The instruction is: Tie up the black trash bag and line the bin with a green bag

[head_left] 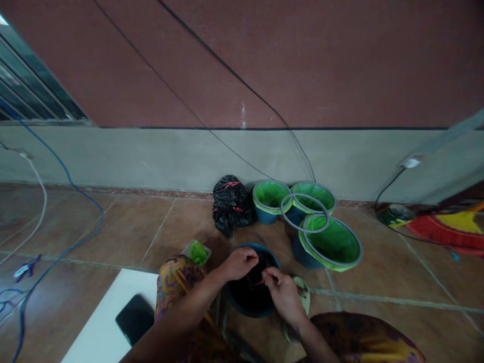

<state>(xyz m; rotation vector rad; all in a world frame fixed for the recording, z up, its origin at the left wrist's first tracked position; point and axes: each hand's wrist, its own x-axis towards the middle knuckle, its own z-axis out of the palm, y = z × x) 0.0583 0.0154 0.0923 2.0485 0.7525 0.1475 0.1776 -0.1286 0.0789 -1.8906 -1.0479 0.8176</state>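
Observation:
A blue bin (pixel 230 301) stands between my knees, with a black plastic bag (pixel 249 297) inside it. Above its far left rim, my left hand (pixel 240 263) is closed in a pinch; what its fingertips hold is too small to make out. My right hand (pixel 283 292), at the bin's right side, pinches a thin red drawstring (pixel 259 283) that runs toward the black bag. Part of the bin's right rim is hidden behind this hand.
Three blue bins with green liners, one nearest (pixel 333 242), stand by the wall; a loose grey ring (pixel 284 216) lies across them. Beside them sits a tied black bag (pixel 229 204). Left are a green-filled tray (pixel 197 252), a phone (pixel 135 318) on a white board (pixel 98 322), and cables (pixel 71 247).

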